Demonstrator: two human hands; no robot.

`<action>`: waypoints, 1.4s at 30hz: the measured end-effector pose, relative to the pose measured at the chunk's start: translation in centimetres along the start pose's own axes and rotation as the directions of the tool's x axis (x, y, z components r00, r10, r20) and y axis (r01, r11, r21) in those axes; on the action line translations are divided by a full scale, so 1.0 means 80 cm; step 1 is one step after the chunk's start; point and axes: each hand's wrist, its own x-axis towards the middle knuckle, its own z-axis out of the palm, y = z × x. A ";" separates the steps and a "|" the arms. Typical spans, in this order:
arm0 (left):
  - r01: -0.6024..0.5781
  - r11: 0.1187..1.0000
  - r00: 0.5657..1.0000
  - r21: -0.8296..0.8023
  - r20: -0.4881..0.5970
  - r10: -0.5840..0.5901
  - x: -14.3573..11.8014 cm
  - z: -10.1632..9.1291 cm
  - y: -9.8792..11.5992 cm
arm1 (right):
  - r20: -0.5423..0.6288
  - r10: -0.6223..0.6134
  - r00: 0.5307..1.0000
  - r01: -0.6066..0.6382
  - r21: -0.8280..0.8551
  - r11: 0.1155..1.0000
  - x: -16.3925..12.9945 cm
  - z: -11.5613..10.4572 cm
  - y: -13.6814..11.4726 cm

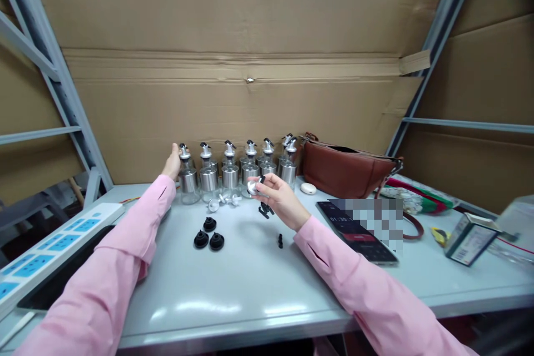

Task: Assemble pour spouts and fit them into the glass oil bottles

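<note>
My left hand [172, 163] is at the neck of the leftmost glass oil bottle [189, 181], its fingers curled round behind the top and partly hidden. This bottle stands upright, with a steel sleeve and a silver-and-black spout. My right hand [278, 196] pinches a small white-and-black spout part [253, 186] between thumb and fingers, in front of the bottles. Several similar oil bottles [230, 177] stand in rows along the cardboard. White plastic parts [225, 199] lie at their feet. Closer to me are three black ribbed stoppers [209, 224] and small black pieces [265, 210].
A brown bag [346, 167] stands at the back right, behind a phone [354, 233] and a round white case [308, 188]. A small box [471, 239] sits farther right. On the left lies a power strip [62, 242]. A cardboard wall [246, 111] closes off the back.
</note>
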 end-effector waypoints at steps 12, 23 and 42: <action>-0.735 0.540 0.542 0.410 -0.124 0.831 -0.076 -0.019 0.110 | -0.144 -0.073 0.987 0.071 -0.018 0.997 0.002 -0.001 -0.002; -0.703 0.711 0.666 -0.036 0.318 0.675 -0.254 0.048 0.073 | -0.160 -0.171 0.972 0.154 -0.112 0.982 0.007 -0.003 0.001; -0.713 0.629 0.521 -0.311 0.366 0.771 -0.283 0.070 0.003 | -0.094 -0.622 0.777 0.522 -0.457 0.720 -0.014 0.018 -0.008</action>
